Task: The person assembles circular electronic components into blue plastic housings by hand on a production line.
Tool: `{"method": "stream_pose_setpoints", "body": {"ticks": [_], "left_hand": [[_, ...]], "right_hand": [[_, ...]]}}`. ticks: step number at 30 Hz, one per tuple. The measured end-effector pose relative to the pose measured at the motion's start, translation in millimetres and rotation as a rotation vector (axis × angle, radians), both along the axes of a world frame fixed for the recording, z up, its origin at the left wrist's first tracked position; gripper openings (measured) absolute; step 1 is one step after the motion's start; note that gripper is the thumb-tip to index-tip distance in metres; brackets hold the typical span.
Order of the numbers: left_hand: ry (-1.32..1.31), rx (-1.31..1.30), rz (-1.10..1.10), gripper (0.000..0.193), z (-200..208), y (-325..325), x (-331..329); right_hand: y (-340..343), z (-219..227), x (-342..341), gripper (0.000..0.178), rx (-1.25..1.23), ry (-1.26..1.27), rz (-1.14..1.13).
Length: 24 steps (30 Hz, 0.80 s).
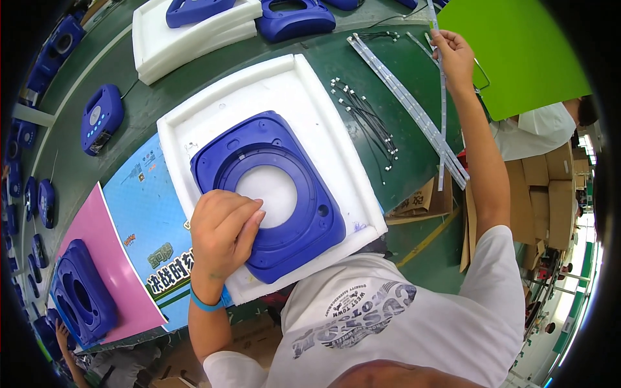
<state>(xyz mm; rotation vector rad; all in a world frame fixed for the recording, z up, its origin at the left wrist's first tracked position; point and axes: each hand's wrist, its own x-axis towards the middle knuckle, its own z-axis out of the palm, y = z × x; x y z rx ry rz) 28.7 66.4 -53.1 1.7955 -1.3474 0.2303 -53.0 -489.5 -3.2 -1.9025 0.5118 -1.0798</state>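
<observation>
My right hand is raised at the far right, its thumb and fingers pinching a long, narrow, whitish LED strip. Part of that strip crosses a bundle of similar strips on the green bench. Over the near left rim of a blue plastic housing is my left hand, fingers curled and closed. Whatever those fingers may hold is hidden. The housing has a large round opening and lies in a white foam tray.
Several short black cables with white connectors lie right of the tray. More foam trays and blue housings are behind. At left stand a blue finished unit and another housing, near another person's hand. A green board is far right.
</observation>
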Motion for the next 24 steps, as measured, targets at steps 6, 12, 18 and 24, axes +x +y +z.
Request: {"method": "stream_pose_setpoints", "body": {"ticks": [6,12,18,24], "left_hand": [[0.005,0.009,0.015,0.013,0,1,-1],[0.005,0.003,0.006,0.012,-1,0,0],[0.142,-0.019,0.037,0.017,6,6,0],[0.423,-0.299,0.055,0.041,65,-23,-1]], "right_hand": [[-9,4,-12,0.032,0.082,0.212,-0.012],[-21,-6,-22,0.031,0.098,0.293,-0.054],[71,28,-25,0.031,0.196,0.065,0.176],[273,55,-32,0.011,0.392,0.479,0.848]]}}
